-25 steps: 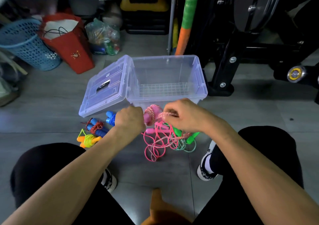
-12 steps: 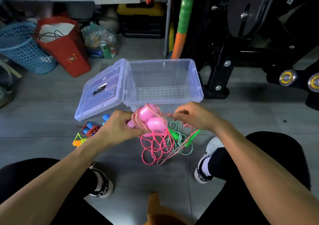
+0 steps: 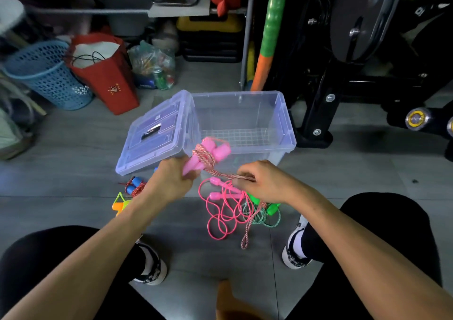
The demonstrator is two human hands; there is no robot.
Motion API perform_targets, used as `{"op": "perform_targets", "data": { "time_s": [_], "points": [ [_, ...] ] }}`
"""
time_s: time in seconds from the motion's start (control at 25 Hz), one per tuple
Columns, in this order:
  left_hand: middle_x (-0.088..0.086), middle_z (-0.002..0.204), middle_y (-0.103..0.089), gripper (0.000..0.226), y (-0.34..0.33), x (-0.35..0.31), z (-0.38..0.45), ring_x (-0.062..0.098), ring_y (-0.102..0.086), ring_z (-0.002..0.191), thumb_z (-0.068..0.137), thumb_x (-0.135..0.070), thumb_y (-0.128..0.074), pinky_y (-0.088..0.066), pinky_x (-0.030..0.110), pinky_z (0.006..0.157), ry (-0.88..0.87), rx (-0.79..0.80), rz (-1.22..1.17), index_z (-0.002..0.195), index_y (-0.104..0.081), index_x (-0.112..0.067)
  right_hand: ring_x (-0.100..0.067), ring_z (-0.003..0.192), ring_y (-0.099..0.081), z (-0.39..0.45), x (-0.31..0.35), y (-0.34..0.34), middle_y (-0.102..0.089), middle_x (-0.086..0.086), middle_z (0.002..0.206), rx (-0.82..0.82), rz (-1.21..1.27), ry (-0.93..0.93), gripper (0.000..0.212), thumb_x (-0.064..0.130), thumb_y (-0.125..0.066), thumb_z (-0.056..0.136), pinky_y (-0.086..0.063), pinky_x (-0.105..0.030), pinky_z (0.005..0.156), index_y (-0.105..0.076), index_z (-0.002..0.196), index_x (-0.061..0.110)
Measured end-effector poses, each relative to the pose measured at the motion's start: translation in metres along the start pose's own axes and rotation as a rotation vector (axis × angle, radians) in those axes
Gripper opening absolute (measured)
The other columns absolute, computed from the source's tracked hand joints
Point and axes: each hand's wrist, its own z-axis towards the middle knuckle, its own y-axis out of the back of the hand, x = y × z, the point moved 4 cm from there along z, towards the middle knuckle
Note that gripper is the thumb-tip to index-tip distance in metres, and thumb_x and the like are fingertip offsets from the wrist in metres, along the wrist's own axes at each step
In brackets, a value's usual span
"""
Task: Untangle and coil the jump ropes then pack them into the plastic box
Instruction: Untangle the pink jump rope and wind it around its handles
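Blue-handled rope (image 3: 134, 185) and yellow-orange rope (image 3: 120, 204): laid on the floor, left of the plastic box (image 3: 241, 123). Left hand (image 3: 174, 178): clenched around pink handles (image 3: 208, 156), held before the box's near wall. Right hand (image 3: 264, 182): braided cord (image 3: 229, 175) is pinched. Pink rope (image 3: 220, 211) and green rope (image 3: 263, 210): heaped below, in front of the box.

— What do we have far left?
— We see a blue basket (image 3: 46, 74), a red bag (image 3: 107, 74) beside it, then a clear sack of clutter (image 3: 153, 67).
— And right?
— We see a black exercise machine (image 3: 355, 57) and a green-orange pole (image 3: 268, 32).
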Motion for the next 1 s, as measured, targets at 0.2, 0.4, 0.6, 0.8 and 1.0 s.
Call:
{"op": "perform_targets", "data": {
  "time_s": [0.2,0.4,0.6,0.8,1.0],
  "points": [
    [0.004,0.108,-0.065,0.025,-0.023,-0.014,-0.005,0.028,-0.061,0.102,0.091,-0.020,-0.054,-0.047,0.035,0.079,-0.109,0.167,0.582,0.115,-0.056,-0.022,0.001,0.059,-0.052,0.005,0.017,0.030,-0.059,0.013,0.064,-0.127,0.090,0.074,0.015,0.030,-0.065,0.091,-0.041,-0.017,0.058,-0.068,0.080,0.020],
    [-0.015,0.088,-0.070,0.018,0.001,-0.016,-0.015,0.008,-0.062,0.084,0.084,-0.017,-0.068,-0.050,0.030,0.079,-0.392,0.363,0.027,0.098,-0.068,-0.028,-0.017,0.063,-0.055,0.020,-0.019,0.052,-0.068,-0.008,0.074,-0.221,0.140,-0.006,0.022,0.035,-0.072,0.085,-0.048,-0.038,0.065,-0.069,0.079,0.014],
    [-0.004,0.074,-0.071,0.009,0.017,-0.031,-0.027,0.005,-0.065,0.068,0.078,-0.028,-0.079,-0.050,0.015,0.069,-0.125,0.527,-0.761,0.081,-0.073,-0.022,-0.009,0.054,-0.052,0.013,-0.030,0.037,-0.056,-0.002,0.062,-0.136,0.237,-0.075,0.034,0.045,-0.058,0.092,-0.042,-0.028,0.056,-0.066,0.074,0.017],
    [0.013,0.083,-0.068,0.037,0.005,-0.017,-0.016,0.020,-0.066,0.066,0.081,-0.031,-0.074,-0.059,0.034,0.067,0.263,0.281,-1.303,0.100,-0.067,0.000,-0.009,0.054,-0.049,0.009,-0.019,0.009,-0.056,0.004,0.061,-0.033,0.164,-0.092,0.039,0.036,-0.048,0.100,-0.044,-0.031,0.061,-0.059,0.067,0.019],
    [0.013,0.087,-0.069,0.023,-0.003,-0.016,-0.011,0.014,-0.064,0.058,0.097,-0.017,-0.056,-0.056,0.025,0.057,0.399,0.160,-0.954,0.109,-0.065,0.001,-0.010,0.053,-0.042,0.005,-0.006,-0.003,-0.051,0.005,0.058,0.135,0.060,-0.077,0.032,0.035,-0.055,0.091,-0.034,-0.030,0.052,-0.062,0.073,0.010]
  ]
}}
